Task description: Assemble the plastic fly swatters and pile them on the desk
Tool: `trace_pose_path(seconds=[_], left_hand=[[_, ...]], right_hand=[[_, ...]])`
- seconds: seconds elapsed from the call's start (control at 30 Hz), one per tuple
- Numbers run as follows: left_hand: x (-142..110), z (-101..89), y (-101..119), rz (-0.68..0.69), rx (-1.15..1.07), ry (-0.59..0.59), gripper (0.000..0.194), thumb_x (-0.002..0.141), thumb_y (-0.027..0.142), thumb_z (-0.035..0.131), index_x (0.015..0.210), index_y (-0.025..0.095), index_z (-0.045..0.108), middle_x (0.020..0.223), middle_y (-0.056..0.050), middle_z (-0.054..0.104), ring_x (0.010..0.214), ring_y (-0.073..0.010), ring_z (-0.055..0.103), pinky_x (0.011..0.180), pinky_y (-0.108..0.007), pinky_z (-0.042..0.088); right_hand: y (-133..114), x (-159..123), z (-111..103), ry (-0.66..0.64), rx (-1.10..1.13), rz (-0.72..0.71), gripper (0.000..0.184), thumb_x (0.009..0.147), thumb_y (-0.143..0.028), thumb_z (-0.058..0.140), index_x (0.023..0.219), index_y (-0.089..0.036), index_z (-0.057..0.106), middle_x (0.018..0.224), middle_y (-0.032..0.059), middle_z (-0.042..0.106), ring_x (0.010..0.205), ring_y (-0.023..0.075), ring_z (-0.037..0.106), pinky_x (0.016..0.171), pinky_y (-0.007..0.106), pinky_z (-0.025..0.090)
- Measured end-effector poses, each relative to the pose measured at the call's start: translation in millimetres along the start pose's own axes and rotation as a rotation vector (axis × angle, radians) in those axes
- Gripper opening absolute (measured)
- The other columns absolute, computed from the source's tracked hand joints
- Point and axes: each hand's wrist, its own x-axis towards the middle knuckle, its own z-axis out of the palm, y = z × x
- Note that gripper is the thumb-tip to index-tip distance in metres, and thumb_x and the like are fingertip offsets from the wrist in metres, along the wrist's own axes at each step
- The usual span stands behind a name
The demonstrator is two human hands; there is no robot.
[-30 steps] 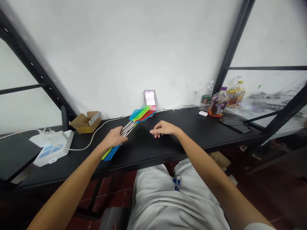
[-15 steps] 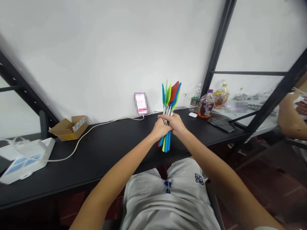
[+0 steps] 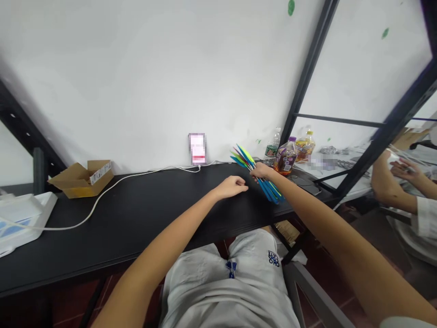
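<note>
My right hand (image 3: 262, 170) is closed around a bundle of several spatulas (image 3: 270, 190) with blue, yellow-green and red blades, metal shafts and coloured handles. The bundle is tilted, blades up to the left and handles down to the right, low over the right part of the black desk. My left hand (image 3: 232, 187) is to the left of the bundle, apart from it. Its fingers are loosely bent with the thumb apart, and nothing shows in them.
A pixelated phone (image 3: 197, 149) leans on the wall, with a white cable (image 3: 112, 187) running left. An open cardboard box (image 3: 80, 180) and a white device (image 3: 30, 223) occupy the left side. Bottles (image 3: 286, 157) stand near the metal frame (image 3: 309, 68). Another person's hand (image 3: 409, 171) is at far right.
My left hand has let go of the spatulas. My right hand has carried the bundle right and lower, and it has gone from nearly upright to tilted. The view has shifted slightly.
</note>
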Motion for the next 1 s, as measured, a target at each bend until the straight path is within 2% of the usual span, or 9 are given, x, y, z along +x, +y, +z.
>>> trace_pose_path(seconds=[0.07,0.13,0.23,0.4,0.53,0.63,0.83,1.0], left_hand=[[-12,-24.2,-16,0.041,0.234,0.071,0.022,0.072,0.027,0.071,0.091,0.016,0.07,0.092,-0.008,0.073,0.087,-0.0195,0.067,0.084,-0.03,0.05],[-25,-50.1,-32,0.066,0.403,0.143,0.017,0.077,0.025,0.064,0.091,0.017,0.069,0.091,-0.006,0.072,0.086,-0.0189,0.066,0.082,-0.03,0.05],[-45,-84.3,-51,0.094,0.559,0.207,0.016,0.083,0.023,0.053,0.089,0.017,0.067,0.091,-0.006,0.068,0.082,-0.0178,0.064,0.079,-0.029,0.05],[-75,-118.4,-68,0.111,0.821,0.215,0.019,0.085,0.024,0.048,0.09,0.017,0.066,0.095,-0.008,0.062,0.089,-0.0206,0.06,0.087,-0.034,0.049],[-83,-130.2,-78,0.052,0.894,0.228,0.022,0.084,0.025,0.049,0.096,0.016,0.065,0.1,-0.01,0.059,0.091,-0.0225,0.059,0.09,-0.037,0.047],[-81,-132.1,-82,0.027,0.899,0.237,0.022,0.086,0.027,0.049,0.098,0.016,0.064,0.101,-0.01,0.057,0.093,-0.0231,0.058,0.091,-0.038,0.047],[-79,-130.9,-84,0.023,0.91,0.231,0.022,0.086,0.027,0.051,0.101,0.017,0.063,0.104,-0.01,0.057,0.098,-0.0242,0.058,0.093,-0.039,0.046],[-77,-134.8,-85,-0.046,0.86,0.23,0.022,0.085,0.028,0.052,0.101,0.018,0.063,0.106,-0.01,0.057,0.092,-0.0224,0.059,0.091,-0.039,0.047]], right_hand=[[11,8,3,-0.011,-0.307,0.009,0.01,0.072,-0.013,0.065,0.079,-0.009,0.071,0.067,0.0133,0.07,0.066,0.0246,0.07,0.059,0.029,0.053],[17,16,8,0.074,-0.524,0.005,0.023,0.073,-0.014,0.066,0.093,-0.006,0.074,0.089,0.0209,0.074,0.086,0.0298,0.072,0.069,0.03,0.055],[17,26,15,0.139,-0.583,0.005,0.039,0.077,-0.016,0.066,0.114,-0.003,0.071,0.117,0.0275,0.068,0.109,0.0341,0.067,0.082,0.033,0.053],[10,33,24,0.148,-0.606,0.022,0.045,0.086,-0.032,0.065,0.123,-0.006,0.067,0.128,0.0266,0.063,0.12,0.0339,0.061,0.092,0.037,0.049],[9,30,26,0.159,-0.657,0.035,0.057,0.091,-0.051,0.059,0.127,-0.008,0.065,0.131,0.0257,0.061,0.122,0.0356,0.059,0.093,0.041,0.049],[6,25,23,0.143,-0.654,0.021,0.062,0.091,-0.059,0.053,0.125,-0.008,0.066,0.129,0.0243,0.062,0.12,0.0362,0.061,0.092,0.043,0.05],[-3,10,24,0.218,-0.668,-0.011,0.052,0.087,-0.047,0.065,0.122,-0.009,0.067,0.126,0.0229,0.064,0.116,0.0353,0.063,0.09,0.041,0.051],[-3,0,27,0.322,-0.57,0.016,0.059,0.09,-0.052,0.061,0.124,-0.004,0.062,0.122,0.0264,0.064,0.116,0.0352,0.063,0.091,0.041,0.05]])
